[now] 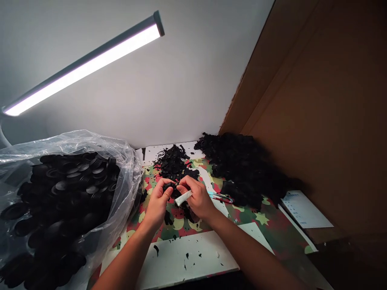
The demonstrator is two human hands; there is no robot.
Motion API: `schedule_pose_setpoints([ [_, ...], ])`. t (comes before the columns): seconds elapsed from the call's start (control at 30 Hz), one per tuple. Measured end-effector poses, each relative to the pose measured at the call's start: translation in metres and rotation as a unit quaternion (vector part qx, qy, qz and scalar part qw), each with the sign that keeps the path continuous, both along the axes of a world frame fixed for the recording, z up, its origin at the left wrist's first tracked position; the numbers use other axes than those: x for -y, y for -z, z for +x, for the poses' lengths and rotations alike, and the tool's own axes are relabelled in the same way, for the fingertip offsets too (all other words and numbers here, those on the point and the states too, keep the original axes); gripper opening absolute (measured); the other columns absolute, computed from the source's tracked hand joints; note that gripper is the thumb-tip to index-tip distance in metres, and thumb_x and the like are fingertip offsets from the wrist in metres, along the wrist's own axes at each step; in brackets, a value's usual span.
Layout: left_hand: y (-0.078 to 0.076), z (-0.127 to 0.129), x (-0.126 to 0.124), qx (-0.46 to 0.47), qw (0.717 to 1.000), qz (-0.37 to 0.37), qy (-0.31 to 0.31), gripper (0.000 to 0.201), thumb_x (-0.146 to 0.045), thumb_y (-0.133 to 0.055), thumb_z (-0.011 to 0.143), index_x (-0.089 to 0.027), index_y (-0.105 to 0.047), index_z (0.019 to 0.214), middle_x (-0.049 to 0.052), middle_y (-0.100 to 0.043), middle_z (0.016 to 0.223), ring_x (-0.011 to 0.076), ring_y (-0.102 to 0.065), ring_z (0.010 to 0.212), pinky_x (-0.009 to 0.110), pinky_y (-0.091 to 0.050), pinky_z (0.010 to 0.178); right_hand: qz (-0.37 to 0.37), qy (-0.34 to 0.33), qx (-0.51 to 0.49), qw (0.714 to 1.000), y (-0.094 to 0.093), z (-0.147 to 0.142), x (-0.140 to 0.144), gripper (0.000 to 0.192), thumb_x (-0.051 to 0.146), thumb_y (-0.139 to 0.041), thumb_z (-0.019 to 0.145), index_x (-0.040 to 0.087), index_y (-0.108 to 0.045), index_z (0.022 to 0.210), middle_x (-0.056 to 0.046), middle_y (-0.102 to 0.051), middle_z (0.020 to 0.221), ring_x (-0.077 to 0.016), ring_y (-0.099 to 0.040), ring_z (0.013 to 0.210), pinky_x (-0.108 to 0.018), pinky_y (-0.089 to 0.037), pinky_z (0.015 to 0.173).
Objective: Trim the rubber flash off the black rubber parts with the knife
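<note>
Between the thumb and fingers of my left hand (158,199) is a small black rubber-like part (168,186). My right hand (197,197) is closed around a tool with a flat white handle (183,198); its working end is hidden by the fingers. The fingertips of both hands nearly meet at the black part. Just beyond them lies a small heap of black scraps (173,161) on the camouflage-patterned table cover (178,223). Beside my right hand rests a slim tool with red and light blue parts (223,197).
At the left, a clear plastic bag (128,201) holds many round, ridged black parts (72,176). A big dark pile of scraps (244,169) leans toward the cardboard wall (320,121) at the right. White board (193,257) with scattered bits lies in front. A lit tube lamp (90,64) hangs above.
</note>
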State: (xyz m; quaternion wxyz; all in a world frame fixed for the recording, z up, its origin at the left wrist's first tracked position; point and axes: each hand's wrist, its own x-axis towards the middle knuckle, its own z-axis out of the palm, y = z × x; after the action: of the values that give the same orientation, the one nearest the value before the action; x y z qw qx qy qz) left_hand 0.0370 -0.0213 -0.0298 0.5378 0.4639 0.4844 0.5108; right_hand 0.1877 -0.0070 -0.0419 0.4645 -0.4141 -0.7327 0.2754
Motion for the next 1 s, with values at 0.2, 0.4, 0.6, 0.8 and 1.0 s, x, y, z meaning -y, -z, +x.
schedule_pose_setpoints([
  [0.2, -0.002, -0.001, 0.002, -0.12, 0.992, 0.035, 0.012, 0.02, -0.039, -0.062, 0.082, -0.02, -0.059, 0.086, -0.002, -0.059, 0.074, 0.0146, -0.053, 0.067, 0.024, -0.041, 0.06, -0.015, 0.011, -0.103, 0.995, -0.002, -0.002, -0.001, 0.011, 0.028, -0.062, 0.092, 0.023, -0.068, 0.085, -0.003, -0.064, 0.086, -0.0179, -0.061, 0.078, -0.029, -0.048, 0.07],
  [0.4, -0.003, 0.007, 0.005, -0.223, 0.972, 0.077, 0.023, 0.016, -0.036, -0.056, 0.085, -0.021, -0.059, 0.082, -0.003, -0.058, 0.067, 0.0148, -0.049, 0.062, 0.026, -0.037, 0.06, -0.04, 0.052, -0.113, 0.991, -0.001, -0.007, 0.002, 0.018, 0.016, -0.052, 0.086, 0.022, -0.055, 0.07, 0.0, -0.057, 0.076, -0.0156, -0.053, 0.07, -0.028, -0.044, 0.066],
  [0.6, -0.005, 0.01, 0.012, -0.258, 0.96, 0.11, 0.027, 0.017, -0.036, -0.054, 0.089, -0.022, -0.058, 0.082, -0.003, -0.058, 0.068, 0.0156, -0.051, 0.062, 0.027, -0.038, 0.061, -0.186, 0.08, -0.233, 0.951, 0.011, 0.0, -0.017, 0.027, 0.042, -0.049, 0.09, 0.024, -0.042, 0.071, 0.005, -0.038, 0.06, -0.0124, -0.034, 0.052, -0.023, -0.03, 0.047],
  [0.8, 0.006, 0.004, 0.009, -0.2, 0.972, 0.123, 0.022, 0.026, -0.043, -0.054, 0.092, -0.022, -0.063, 0.105, 0.004, -0.066, 0.092, 0.0203, -0.059, 0.082, 0.031, -0.046, 0.075, -0.19, -0.008, -0.216, 0.958, 0.007, 0.017, -0.024, 0.054, 0.072, -0.043, 0.091, 0.022, -0.052, 0.072, 0.0, -0.054, 0.064, -0.0113, -0.04, 0.05, -0.024, -0.032, 0.045],
  [1.0, 0.001, -0.011, -0.003, -0.219, 0.963, 0.154, 0.01, 0.024, -0.034, -0.061, 0.089, -0.022, -0.067, 0.109, 0.008, -0.068, 0.107, 0.0234, -0.062, 0.1, 0.035, -0.048, 0.089, -0.127, -0.052, -0.061, 0.989, -0.002, 0.01, -0.006, 0.023, 0.044, -0.062, 0.092, 0.024, -0.066, 0.103, -0.002, -0.073, 0.087, -0.0185, -0.068, 0.076, -0.029, -0.05, 0.068],
])
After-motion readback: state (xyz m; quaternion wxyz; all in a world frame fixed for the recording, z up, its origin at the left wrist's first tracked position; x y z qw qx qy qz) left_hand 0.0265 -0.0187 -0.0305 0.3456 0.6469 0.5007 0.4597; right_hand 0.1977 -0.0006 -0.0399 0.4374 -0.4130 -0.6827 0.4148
